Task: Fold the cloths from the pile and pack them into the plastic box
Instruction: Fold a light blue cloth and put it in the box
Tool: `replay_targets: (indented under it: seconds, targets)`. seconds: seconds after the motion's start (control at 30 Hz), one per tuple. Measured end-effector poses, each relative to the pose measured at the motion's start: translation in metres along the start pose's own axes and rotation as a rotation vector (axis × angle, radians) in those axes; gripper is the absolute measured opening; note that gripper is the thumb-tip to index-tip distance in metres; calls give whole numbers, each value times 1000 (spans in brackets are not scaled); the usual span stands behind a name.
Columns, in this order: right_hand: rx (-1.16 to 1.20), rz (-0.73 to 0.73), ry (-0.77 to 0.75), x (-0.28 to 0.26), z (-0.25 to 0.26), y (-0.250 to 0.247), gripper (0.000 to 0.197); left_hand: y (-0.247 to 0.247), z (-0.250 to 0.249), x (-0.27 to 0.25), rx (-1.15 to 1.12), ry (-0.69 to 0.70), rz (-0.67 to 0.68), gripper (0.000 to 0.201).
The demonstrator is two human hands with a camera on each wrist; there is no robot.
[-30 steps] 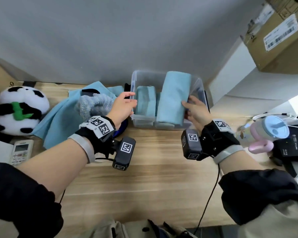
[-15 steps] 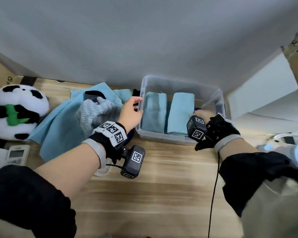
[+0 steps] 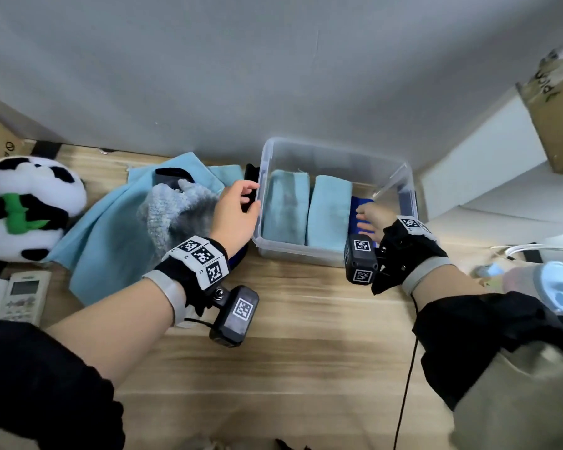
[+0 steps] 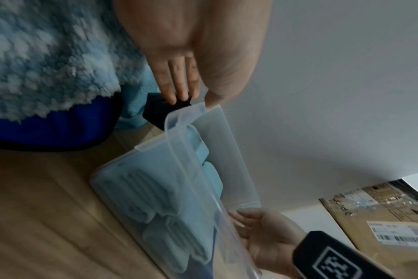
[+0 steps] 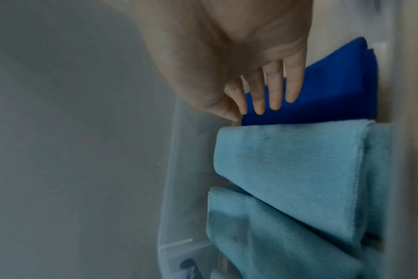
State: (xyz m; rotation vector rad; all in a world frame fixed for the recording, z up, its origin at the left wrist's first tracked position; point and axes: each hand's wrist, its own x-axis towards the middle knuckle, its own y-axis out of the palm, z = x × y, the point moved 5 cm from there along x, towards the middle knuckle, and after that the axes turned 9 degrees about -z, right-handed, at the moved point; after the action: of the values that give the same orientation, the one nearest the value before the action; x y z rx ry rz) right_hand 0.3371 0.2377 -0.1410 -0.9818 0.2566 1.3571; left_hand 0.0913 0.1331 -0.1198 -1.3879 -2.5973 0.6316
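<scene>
Closest to the person is the bare wooden table [image 3: 290,336], and both forearms reach forward over it. On each wrist sits a black camera with square markers.

Next comes the plastic box [image 3: 306,256], which stands on the table against the grey wall. The left hand [image 3: 233,216] holds the box at its left rim: the thumb lies over the rim and the fingers [image 4: 177,81], straight and close together, touch the black clip [image 4: 160,109] on the outside. It was at the same place half a second ago.

The right hand [image 3: 369,220] is inside the box at its right end. Its fingers [image 5: 274,90] are straight, held side by side, and press flat on a folded dark blue cloth [image 5: 334,85]. Half a second ago this hand was lower at the near wall and mostly hidden behind its wrist camera; now it has reached further in.

One second ago the right light blue cloth [image 3: 329,216] stood high above the rim. Now it lies down in the box, beside the left light blue cloth [image 3: 285,206], the two touching each other.

Left of the box lies the pile: a fluffy grey cloth [image 3: 176,212] on an unfolded light blue cloth [image 3: 104,238]. Further left are a remote control [image 3: 23,295] and a panda toy [image 3: 26,206].
</scene>
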Motion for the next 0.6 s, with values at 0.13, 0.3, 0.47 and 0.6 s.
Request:
replay_targets:
  seconds: [0.13, 0.3, 0.47, 0.6]
  targets:
    - [99, 63, -201, -36, 11, -2, 21, -34, 0, -12, 143, 152, -138, 26]
    - [98, 185, -362, -90, 6, 14, 21, -93, 16, -30, 396, 132, -399, 35]
    - [51, 283, -434, -129, -10, 38, 24, -118, 53, -36, 450, -170, -283, 45]
    - [-9, 329, -467, -150, -24, 54, 27, -126, 55, -44, 316, -249, -249, 22]
